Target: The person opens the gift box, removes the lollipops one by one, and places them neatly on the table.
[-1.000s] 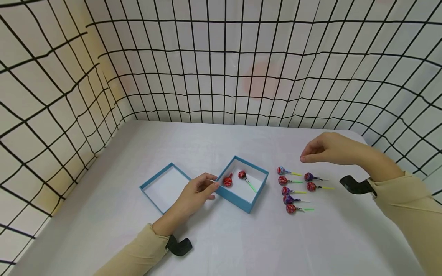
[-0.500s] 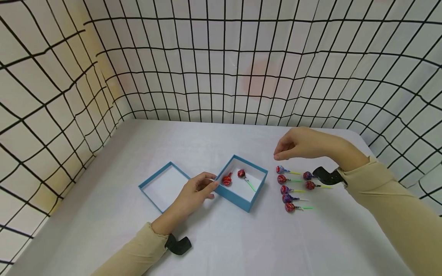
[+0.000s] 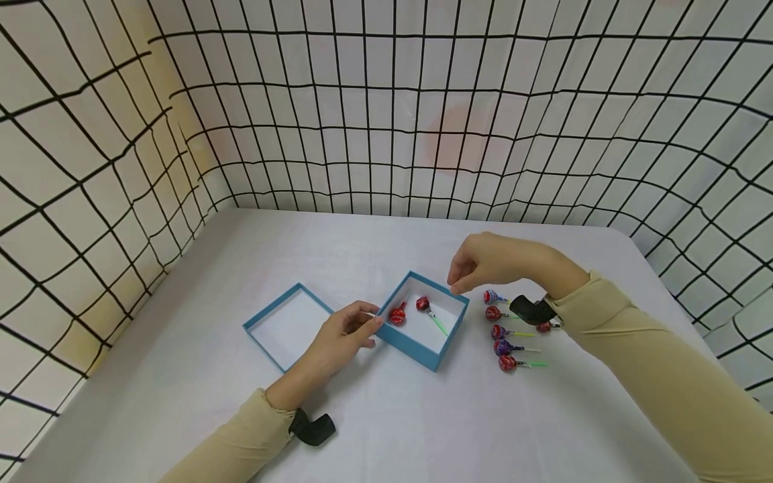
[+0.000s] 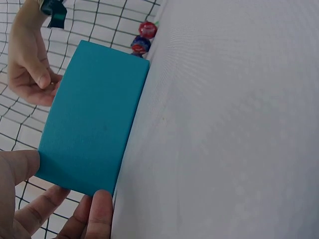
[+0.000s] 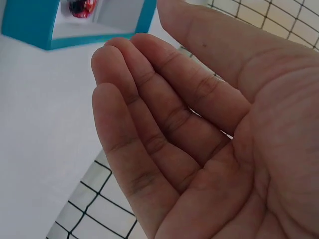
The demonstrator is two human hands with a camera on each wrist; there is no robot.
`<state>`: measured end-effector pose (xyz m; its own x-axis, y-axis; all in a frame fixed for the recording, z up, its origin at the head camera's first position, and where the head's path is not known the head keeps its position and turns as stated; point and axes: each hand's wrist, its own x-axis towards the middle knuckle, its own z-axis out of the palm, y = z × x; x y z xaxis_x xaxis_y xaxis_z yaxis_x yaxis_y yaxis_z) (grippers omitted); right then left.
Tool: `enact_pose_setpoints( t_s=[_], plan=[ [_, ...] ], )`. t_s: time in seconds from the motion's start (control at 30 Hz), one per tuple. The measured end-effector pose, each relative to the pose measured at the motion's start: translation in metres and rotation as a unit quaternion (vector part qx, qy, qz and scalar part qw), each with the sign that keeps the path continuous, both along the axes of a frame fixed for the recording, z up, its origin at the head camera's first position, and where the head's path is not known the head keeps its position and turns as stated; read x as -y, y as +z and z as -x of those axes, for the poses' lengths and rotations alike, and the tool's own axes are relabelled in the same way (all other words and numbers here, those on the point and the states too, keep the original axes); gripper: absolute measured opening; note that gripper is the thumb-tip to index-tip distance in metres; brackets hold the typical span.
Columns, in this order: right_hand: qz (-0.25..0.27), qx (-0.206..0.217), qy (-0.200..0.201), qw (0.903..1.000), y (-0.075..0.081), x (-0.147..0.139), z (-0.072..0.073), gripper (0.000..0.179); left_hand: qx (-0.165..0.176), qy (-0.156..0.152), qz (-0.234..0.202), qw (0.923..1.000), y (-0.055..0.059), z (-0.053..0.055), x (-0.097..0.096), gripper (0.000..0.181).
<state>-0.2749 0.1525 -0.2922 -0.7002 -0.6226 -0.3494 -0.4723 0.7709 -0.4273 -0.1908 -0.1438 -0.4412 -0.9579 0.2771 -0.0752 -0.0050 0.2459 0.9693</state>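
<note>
My left hand (image 3: 338, 339) grips the left corner of an open blue box (image 3: 407, 347), white inside. In the left wrist view the thumb is at one edge of the box's blue side (image 4: 94, 119), with fingers at the lower edge. Two lollipops lie inside: one red lollipop (image 3: 397, 315) near the left corner and a dark red lollipop (image 3: 424, 305) with a green stick. My right hand (image 3: 492, 260) hovers at the box's far right rim, palm down. Its fingers are loosely bent and hold nothing in the right wrist view (image 5: 199, 119); whether they touch the rim I cannot tell.
Several wrapped lollipops (image 3: 507, 363) lie in rows right of the box, some hidden behind the right wrist's black strap (image 3: 533, 310). A shallow blue-rimmed lid (image 3: 270, 305) lies to the left, its inside up. Black netting (image 3: 392, 127) encloses the white table (image 3: 386, 429).
My right hand has moved left, from beyond the lollipop rows to the box's far right rim. My left hand, the box and the lollipops have stayed in place.
</note>
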Motion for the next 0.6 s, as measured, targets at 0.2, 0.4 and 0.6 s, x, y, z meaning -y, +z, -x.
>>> enact_pose_setpoints(
  t_s=[0.2,0.4,0.6],
  plan=[
    [-0.007,0.015,0.006,0.9998,-0.008,0.015,0.000,0.014,-0.007,-0.005,0.001,1.0000,-0.001,0.000,0.000,0.038],
    [-0.026,0.022,0.001,0.9994,-0.015,0.027,-0.001,0.013,-0.006,-0.006,0.005,1.0000,0.001,0.000,0.001,0.038],
    [-0.041,0.030,0.004,0.9987,-0.019,0.037,-0.002,0.015,-0.007,-0.009,0.002,0.9999,0.001,0.000,0.001,0.038]
  ],
)
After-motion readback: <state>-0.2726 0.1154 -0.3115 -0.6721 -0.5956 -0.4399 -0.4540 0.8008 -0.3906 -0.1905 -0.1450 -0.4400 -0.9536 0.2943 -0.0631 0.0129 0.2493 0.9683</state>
